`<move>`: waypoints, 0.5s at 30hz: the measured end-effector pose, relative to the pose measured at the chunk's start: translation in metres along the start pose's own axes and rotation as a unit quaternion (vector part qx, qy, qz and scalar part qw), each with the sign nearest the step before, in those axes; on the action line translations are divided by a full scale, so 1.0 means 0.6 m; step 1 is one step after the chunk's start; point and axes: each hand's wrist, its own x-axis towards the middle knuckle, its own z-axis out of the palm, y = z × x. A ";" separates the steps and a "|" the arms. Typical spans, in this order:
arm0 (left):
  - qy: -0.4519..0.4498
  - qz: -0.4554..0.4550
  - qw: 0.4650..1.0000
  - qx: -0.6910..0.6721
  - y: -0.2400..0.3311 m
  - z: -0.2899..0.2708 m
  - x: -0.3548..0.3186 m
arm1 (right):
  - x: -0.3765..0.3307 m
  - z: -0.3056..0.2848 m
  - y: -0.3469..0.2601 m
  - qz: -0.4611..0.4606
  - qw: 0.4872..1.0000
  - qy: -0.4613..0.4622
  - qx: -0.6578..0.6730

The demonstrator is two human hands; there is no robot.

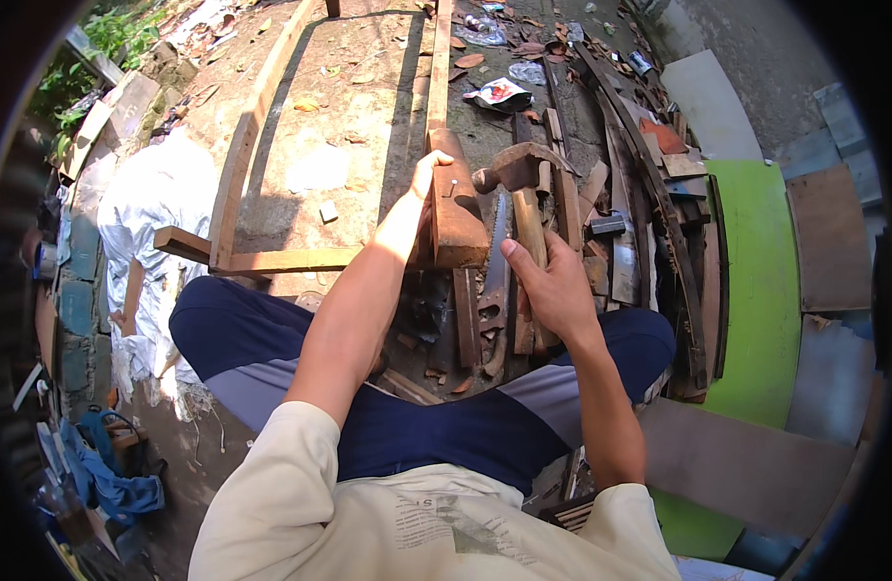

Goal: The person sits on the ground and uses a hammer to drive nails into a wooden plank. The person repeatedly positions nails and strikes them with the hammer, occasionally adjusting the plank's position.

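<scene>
A thick reddish-brown wooden block (458, 221) lies along the near right corner of a wooden frame (235, 184). My left hand (427, 176) grips the block's left side near its far end; some of its fingers are hidden. From the block's top face a nail (453, 186) sticks up, just right of that hand. My right hand (554, 286) is closed round the wooden handle of a hammer (529, 221). The rusty hammer head is raised to the right of the block, apart from the nail. Under the hammer, a handsaw (495, 290) lies on the ground.
Wood offcuts (567, 208) and long strips are piled on the right, beside a green board (756, 281). White cloth (160, 223) lies at the left, with blue cloth (122, 479) nearer me. A crumpled wrapper (499, 95) and dry leaves litter the far ground.
</scene>
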 end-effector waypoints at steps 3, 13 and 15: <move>0.008 0.008 1.000 0.007 -0.002 -0.009 -0.003 | -0.013 -0.003 0.007 -0.001 1.000 0.005 -0.020; 0.033 0.087 0.996 0.015 -0.017 -0.053 0.030 | -0.029 -0.017 -0.031 0.011 0.999 -0.015 -0.029; 0.047 0.078 0.996 0.004 -0.017 -0.067 0.026 | -0.025 -0.012 -0.050 -0.002 0.999 -0.021 -0.029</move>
